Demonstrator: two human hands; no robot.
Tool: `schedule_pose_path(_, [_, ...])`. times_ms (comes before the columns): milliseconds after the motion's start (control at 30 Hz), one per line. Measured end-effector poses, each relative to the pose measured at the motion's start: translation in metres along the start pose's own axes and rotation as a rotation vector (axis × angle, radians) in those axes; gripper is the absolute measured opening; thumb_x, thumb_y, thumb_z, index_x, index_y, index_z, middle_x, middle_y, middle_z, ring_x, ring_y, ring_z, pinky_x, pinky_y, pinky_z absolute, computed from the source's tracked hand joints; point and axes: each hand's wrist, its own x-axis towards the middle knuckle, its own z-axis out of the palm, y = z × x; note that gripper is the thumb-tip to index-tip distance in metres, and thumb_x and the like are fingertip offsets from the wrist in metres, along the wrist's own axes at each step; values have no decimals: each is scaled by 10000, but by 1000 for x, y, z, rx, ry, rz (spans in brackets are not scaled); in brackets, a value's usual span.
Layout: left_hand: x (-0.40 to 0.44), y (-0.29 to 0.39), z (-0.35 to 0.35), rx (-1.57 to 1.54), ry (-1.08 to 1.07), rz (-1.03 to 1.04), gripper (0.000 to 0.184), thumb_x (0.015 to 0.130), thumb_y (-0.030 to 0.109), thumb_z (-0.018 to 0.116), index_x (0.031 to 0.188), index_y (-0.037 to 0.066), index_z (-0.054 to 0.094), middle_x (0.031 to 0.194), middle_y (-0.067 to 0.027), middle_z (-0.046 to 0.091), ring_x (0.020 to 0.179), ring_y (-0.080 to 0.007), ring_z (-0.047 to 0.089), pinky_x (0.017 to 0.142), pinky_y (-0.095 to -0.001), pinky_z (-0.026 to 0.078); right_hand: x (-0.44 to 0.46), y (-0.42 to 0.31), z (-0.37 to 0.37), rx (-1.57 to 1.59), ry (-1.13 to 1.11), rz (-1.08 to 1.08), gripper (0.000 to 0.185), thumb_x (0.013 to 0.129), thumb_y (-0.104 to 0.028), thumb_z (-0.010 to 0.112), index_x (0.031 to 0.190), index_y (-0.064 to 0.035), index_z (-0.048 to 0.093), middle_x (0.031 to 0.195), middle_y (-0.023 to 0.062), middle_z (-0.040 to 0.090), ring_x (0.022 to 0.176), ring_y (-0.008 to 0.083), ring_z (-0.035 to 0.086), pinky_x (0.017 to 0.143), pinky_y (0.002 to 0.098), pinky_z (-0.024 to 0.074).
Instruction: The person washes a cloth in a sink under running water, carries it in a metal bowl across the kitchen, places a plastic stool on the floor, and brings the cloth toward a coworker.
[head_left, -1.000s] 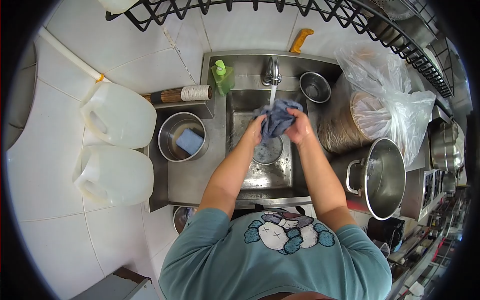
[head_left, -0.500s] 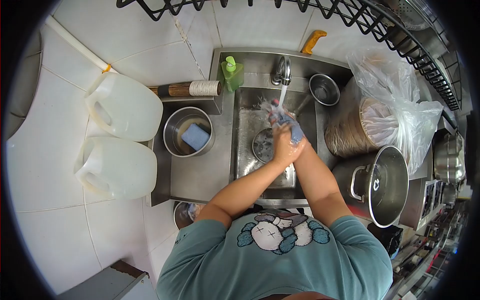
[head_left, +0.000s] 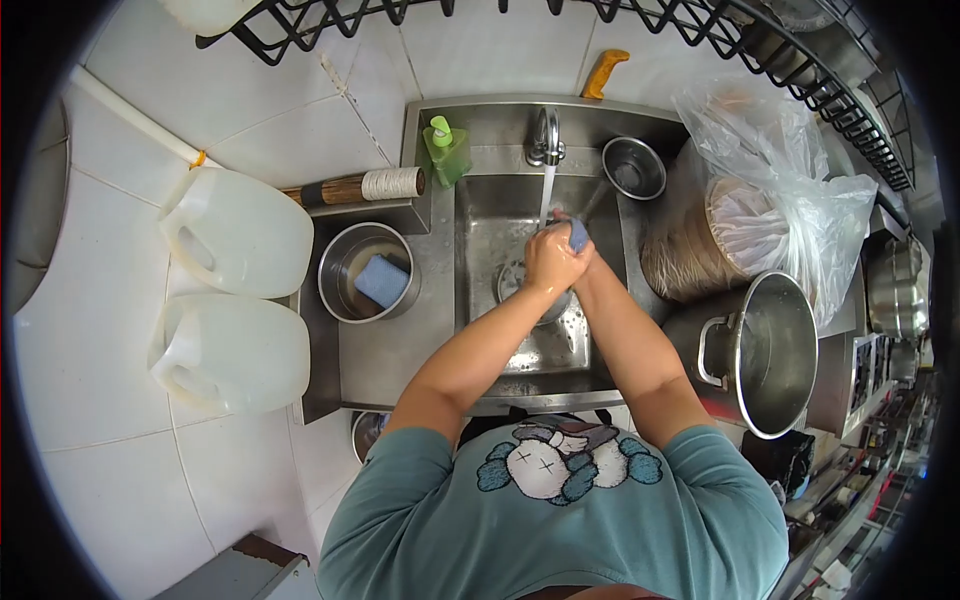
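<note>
Both hands are together over the sink [head_left: 480, 230], below the running faucet [head_left: 546, 140]. My left hand [head_left: 555, 258] is closed around a wet blue-grey cloth [head_left: 579, 236], which pokes out in a small bunch. Pressed against it, my right hand [head_left: 580, 272] is largely covered by the left one and also grips the cloth. Most of the cloth is hidden inside the fingers. The water stream comes down right at the hands. Under them, a round drain strainer [head_left: 510, 282] shows partly in the sink bottom.
Left of the sink stands a metal pot [head_left: 330, 290] holding a blue sponge [head_left: 382, 281] and liquid. A green soap bottle [head_left: 447, 155] is behind. On the right are a small metal bowl [head_left: 634, 168], a bagged stack [head_left: 720, 225] and a large pot [head_left: 740, 370]. A black rack [head_left: 660, 20] hangs above.
The cloth, spread out and splashing under the stream before, is now bunched inside my hands. My left hand has moved up and over it. The view has shifted slightly.
</note>
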Motion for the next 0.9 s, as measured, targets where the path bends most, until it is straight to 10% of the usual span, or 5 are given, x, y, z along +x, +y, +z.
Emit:
schedule_pose_path(333, [54, -8, 6, 332, -384, -233, 391, 823, 327, 664, 1104, 55, 654, 1067, -206, 656, 1025, -368, 623, 889, -413, 494, -58, -19, 45, -565, 615, -255, 664, 809, -223, 662, 1372, -121, 325, 1254, 127, 477, 1138, 270, 478, 965, 389, 408])
schedule_pose_path(400, [55, 3, -7, 265, -651, -225, 440, 802, 239, 699, 1130, -39, 605, 1075, -207, 651, 1046, -395, 612, 904, -401, 494, -53, 4, 33, -1322, 765, -283, 817, 699, -213, 770, 1371, -110, 316, 1290, 175, 437, 1188, 302, 437, 1013, 397, 362])
schedule_pose_path(567, [40, 16, -1, -734, -389, -679, 530, 784, -40, 619, 1267, 101, 452, 974, -121, 601, 854, -229, 644, 671, -344, 529, -9, 31, 28, -1271, 856, -738, 580, 707, -60, 741, 1193, 18, 434, 994, 151, 595, 886, 242, 596, 818, 332, 478])
schedule_pose_path(767, [60, -6, -41, -813, -264, -377, 496, 791, -83, 547, 1262, 55, 471, 1017, -105, 575, 813, -146, 582, 678, -263, 481, 1, 18, 61, -1414, 716, -726, 210, 833, -150, 665, 928, 21, 590, 808, 169, 632, 778, 225, 625, 739, 330, 481])
schedule_pose_path(900, [56, -33, -41, -419, -277, -77, 438, 790, -25, 592, 1215, 81, 572, 1183, -159, 534, 974, -228, 574, 868, -306, 464, 6, 1, 97, -1730, 619, -446, 437, 886, -412, 620, 934, 21, 638, 821, 255, 636, 826, 334, 649, 759, 398, 479])
